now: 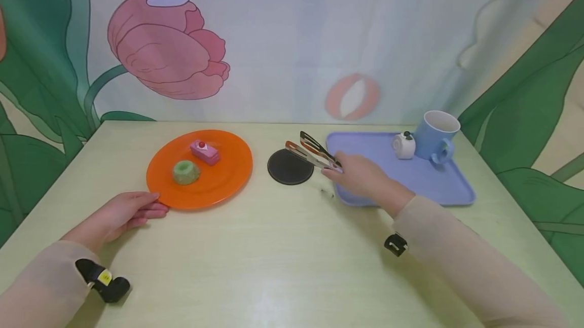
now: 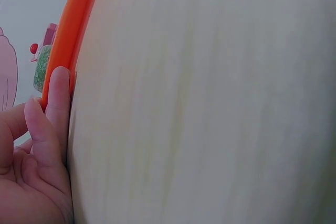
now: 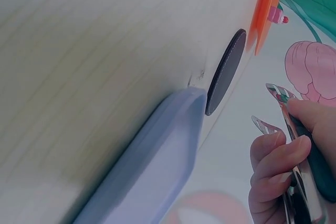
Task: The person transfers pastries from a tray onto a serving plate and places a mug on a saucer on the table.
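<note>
My left hand (image 1: 130, 214) pinches the near-left rim of an orange plate (image 1: 223, 186), thumb at the edge and fingers at its underside in the left wrist view. A green ring-shaped cake (image 1: 185, 172) and a pink cake slice (image 1: 205, 152) with a red topping sit on the plate. With my right hand (image 1: 360, 176) I grip metal tongs (image 1: 315, 151), whose arms stand apart with nothing between their tips. The tongs hang over the area between a round black coaster (image 1: 290, 167) and the blue-purple tray (image 1: 424, 186).
On the tray's right side stand a light blue mug (image 1: 431, 135) and a small white roll cake (image 1: 404, 146) with a dark topping. The pale wooden table (image 1: 255, 267) meets a patterned curtain (image 1: 283, 64) at its back edge.
</note>
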Motion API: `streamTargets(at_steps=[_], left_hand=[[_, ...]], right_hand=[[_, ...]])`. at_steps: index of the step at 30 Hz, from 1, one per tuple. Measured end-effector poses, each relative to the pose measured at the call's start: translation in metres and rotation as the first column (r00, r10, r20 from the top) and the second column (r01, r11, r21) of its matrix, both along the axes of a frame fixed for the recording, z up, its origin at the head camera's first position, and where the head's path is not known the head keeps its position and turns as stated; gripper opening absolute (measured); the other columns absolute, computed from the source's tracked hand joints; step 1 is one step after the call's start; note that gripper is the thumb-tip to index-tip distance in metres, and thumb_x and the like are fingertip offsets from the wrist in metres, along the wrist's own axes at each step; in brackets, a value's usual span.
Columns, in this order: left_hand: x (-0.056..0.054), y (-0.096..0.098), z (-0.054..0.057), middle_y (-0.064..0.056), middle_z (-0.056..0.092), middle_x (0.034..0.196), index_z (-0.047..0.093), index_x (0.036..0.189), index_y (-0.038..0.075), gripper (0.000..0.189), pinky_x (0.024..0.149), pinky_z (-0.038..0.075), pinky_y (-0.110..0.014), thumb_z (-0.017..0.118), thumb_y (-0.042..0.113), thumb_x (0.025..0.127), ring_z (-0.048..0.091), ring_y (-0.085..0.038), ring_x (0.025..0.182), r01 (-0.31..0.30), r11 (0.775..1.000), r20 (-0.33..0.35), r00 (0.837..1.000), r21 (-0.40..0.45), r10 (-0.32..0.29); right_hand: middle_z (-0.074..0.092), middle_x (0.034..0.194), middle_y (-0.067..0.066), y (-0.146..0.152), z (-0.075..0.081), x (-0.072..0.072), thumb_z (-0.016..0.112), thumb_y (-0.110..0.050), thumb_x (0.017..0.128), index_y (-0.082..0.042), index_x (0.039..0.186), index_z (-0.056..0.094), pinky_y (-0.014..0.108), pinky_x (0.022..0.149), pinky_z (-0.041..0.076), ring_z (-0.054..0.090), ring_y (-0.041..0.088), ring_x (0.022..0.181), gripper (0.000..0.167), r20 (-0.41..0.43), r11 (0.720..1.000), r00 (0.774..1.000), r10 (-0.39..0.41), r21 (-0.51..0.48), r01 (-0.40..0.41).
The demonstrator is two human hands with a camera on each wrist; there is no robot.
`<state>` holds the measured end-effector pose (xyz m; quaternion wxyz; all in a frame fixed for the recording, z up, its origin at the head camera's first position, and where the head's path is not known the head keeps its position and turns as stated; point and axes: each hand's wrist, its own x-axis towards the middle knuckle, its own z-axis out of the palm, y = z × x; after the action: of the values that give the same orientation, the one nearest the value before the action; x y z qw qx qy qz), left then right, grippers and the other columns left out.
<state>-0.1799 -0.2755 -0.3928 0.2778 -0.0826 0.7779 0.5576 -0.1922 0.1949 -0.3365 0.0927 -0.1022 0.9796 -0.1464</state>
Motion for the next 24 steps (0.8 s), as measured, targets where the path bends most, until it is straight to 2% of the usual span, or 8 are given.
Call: streamTargets(at_steps=[7, 20, 24], left_hand=[[0.001, -0.001, 0.000, 0.001, 0.070, 0.096, 0.032, 0.139, -0.007, 0.060, 0.068, 0.050, -0.018, 0.042, 0.037, 0.099, 0.066, -0.008, 0.089, -0.003, 1.000, -0.008, 1.000, 0.002, 0.003], [0.000, -0.002, -0.001, 0.002, 0.070, 0.093, 0.033, 0.137, -0.008, 0.058, 0.067, 0.050, -0.018, 0.041, 0.035, 0.100, 0.067, -0.008, 0.088, -0.017, 1.000, 0.003, 1.000, 0.004, 0.017], [0.000, -0.001, 0.000, 0.002, 0.070, 0.093, 0.033, 0.137, -0.008, 0.057, 0.066, 0.050, -0.017, 0.041, 0.035, 0.100, 0.067, -0.007, 0.087, -0.015, 1.000, 0.002, 1.000, 0.003, 0.015]], right_hand=[[0.045, 0.068, 0.004, 0.003, -0.001, -0.001, 0.048, -0.048, 0.093, -0.010, 0.093, 0.047, 0.034, 0.052, 0.035, 0.046, 0.020, 0.062, 0.038, 0.000, 1.000, 1.000, -0.004, 0.009, 0.004], [0.053, 0.077, 0.007, 0.016, 0.000, 0.001, 0.047, -0.048, 0.093, -0.006, 0.111, 0.049, 0.038, 0.058, 0.041, 0.052, 0.024, 0.072, 0.045, 0.000, 0.999, 1.000, -0.011, 0.033, 0.011], [0.053, 0.077, 0.008, 0.020, 0.001, 0.002, 0.047, -0.048, 0.093, -0.005, 0.111, 0.049, 0.038, 0.058, 0.040, 0.051, 0.024, 0.071, 0.047, -0.006, 0.999, 1.000, -0.020, 0.034, 0.020]])
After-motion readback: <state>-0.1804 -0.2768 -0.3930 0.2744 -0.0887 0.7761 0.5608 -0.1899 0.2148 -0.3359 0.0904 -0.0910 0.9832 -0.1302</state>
